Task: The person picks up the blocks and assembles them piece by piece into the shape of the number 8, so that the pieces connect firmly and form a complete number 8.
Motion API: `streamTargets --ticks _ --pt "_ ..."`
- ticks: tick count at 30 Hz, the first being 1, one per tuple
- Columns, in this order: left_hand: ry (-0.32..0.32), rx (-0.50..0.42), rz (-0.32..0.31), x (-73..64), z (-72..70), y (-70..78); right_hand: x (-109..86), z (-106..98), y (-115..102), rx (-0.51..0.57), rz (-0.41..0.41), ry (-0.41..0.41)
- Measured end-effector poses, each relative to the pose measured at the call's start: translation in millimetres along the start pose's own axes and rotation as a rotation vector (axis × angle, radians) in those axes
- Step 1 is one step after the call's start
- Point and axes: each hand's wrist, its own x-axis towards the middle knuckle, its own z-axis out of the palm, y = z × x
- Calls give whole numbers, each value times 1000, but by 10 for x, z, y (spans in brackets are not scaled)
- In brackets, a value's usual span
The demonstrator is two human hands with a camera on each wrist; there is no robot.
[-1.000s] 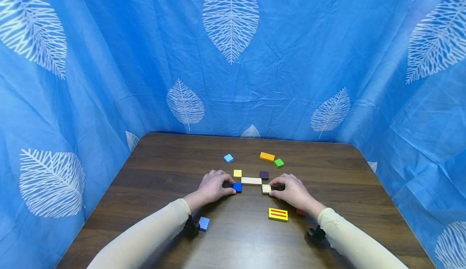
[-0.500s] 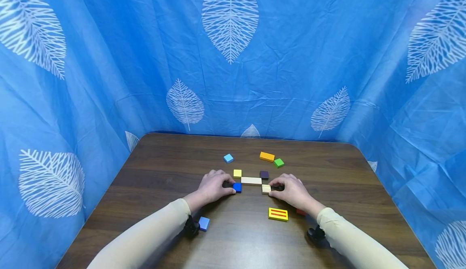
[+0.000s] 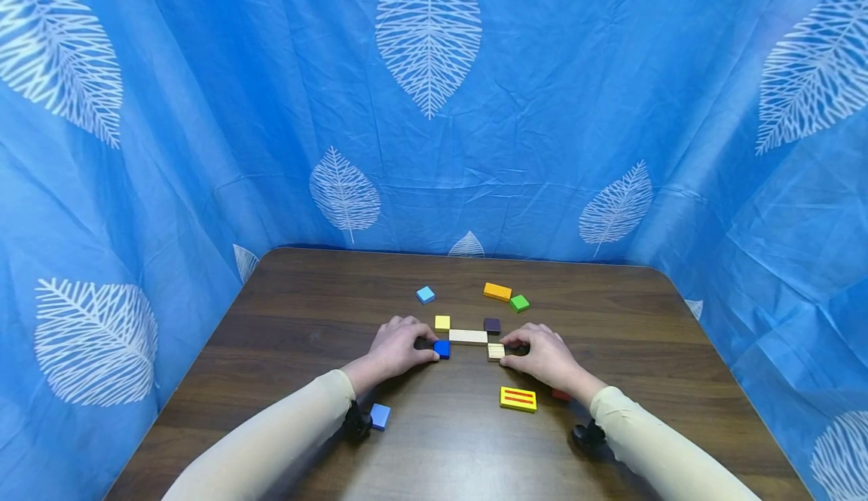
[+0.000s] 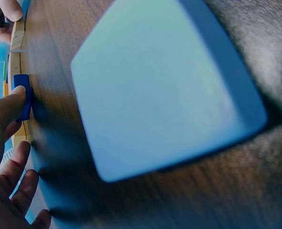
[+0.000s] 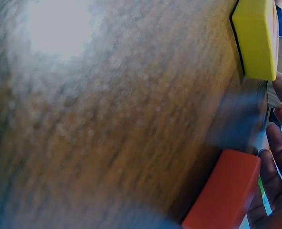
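Midway across the table (image 3: pixel 305 290), the left hand (image 3: pixel 398 346) pinches a blue block (image 3: pixel 443 349) with thumb and finger, and the right hand (image 3: pixel 545 355) pinches a wooden block (image 3: pixel 496 352), maybe so both line up by the white bar's (image 3: pixel 468 337) near corners. Toward the far edge lies an orange block (image 3: pixel 498 291).

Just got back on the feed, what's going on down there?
A person is working with small blocks on a wooden table. The left hand pinches a dark blue block and the right hand pinches a wood-grain block, one by each near corner of a long pale block. A small yellow block and a dark purple block sit by its far corners. Other blocks lie scattered around, including a red-striped yellow one nearer the person.
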Motion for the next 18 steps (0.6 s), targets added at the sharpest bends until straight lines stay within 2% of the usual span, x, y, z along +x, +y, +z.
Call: streamTargets --ticks 18 --pt "-1 1 -4 0 0 6 -6 1 -28 -12 -15 5"
